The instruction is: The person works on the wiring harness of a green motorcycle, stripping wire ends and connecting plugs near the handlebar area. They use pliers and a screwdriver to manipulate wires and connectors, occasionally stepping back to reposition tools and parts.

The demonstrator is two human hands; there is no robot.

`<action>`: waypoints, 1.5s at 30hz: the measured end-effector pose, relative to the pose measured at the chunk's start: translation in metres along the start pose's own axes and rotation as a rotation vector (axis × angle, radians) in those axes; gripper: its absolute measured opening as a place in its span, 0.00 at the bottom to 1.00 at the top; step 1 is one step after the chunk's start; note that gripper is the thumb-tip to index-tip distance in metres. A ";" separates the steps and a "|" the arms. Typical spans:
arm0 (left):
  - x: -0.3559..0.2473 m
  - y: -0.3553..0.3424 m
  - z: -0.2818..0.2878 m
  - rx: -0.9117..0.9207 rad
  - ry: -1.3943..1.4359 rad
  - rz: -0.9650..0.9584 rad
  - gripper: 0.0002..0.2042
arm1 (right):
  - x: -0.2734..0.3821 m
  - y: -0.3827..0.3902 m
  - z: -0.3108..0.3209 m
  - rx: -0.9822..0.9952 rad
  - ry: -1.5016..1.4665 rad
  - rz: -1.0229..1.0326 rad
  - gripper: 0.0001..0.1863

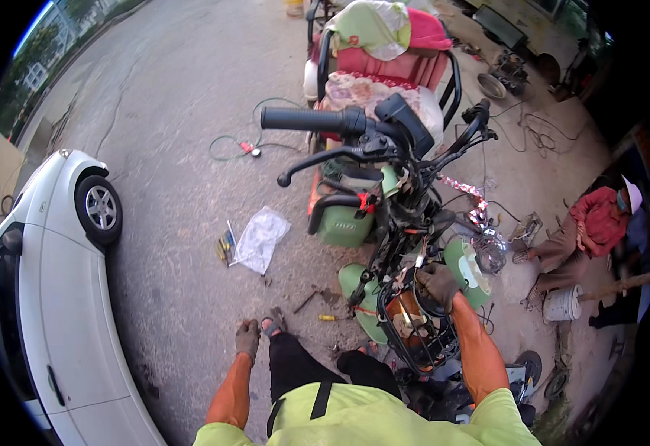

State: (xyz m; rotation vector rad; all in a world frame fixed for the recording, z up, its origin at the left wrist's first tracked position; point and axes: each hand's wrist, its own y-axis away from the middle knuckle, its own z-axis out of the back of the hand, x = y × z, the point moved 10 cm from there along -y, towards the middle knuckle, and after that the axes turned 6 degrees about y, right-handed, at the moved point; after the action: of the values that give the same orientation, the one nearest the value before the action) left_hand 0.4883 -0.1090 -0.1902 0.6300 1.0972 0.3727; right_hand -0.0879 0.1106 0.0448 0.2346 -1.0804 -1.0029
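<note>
My right hand (438, 285), in a dark work glove, is closed over the edge of a black round part (430, 303) at the front of a green electric tricycle; its fingertips are partly hidden. Just below is a black wire basket (423, 364) with brown and pale things inside. Above the hand, cables and bare metal show around the handlebar stem, and a black handlebar grip (302, 119) with a brake lever (317, 163) points left. My left hand (247, 338), also gloved, hangs low beside my leg with fingers curled; anything inside it is hidden.
A white car (72, 297) stands at left. A clear plastic bag (262, 239), small tools (225, 247) and a yellow-handled tool (328, 317) lie on the ground. Behind the handlebar is a red padded seat (392, 67). At right sits a person in red (600, 223) near a white bucket (563, 304).
</note>
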 end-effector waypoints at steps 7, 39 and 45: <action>-0.002 -0.094 -0.053 0.120 0.290 0.214 0.16 | -0.016 -0.010 -0.009 -0.071 0.060 -0.212 0.11; -0.165 -0.357 0.029 0.152 -0.088 0.375 0.27 | 0.041 -0.019 -0.003 -0.495 0.811 -0.412 0.17; -0.238 -0.393 0.094 0.192 -0.108 0.380 0.21 | 0.021 0.002 -0.001 -0.821 0.658 -0.267 0.17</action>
State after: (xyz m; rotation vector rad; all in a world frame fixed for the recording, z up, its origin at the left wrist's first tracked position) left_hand 0.4638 -0.5736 -0.2449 1.0233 0.9139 0.5576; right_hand -0.0837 0.0953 0.0590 0.0209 0.0019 -1.3958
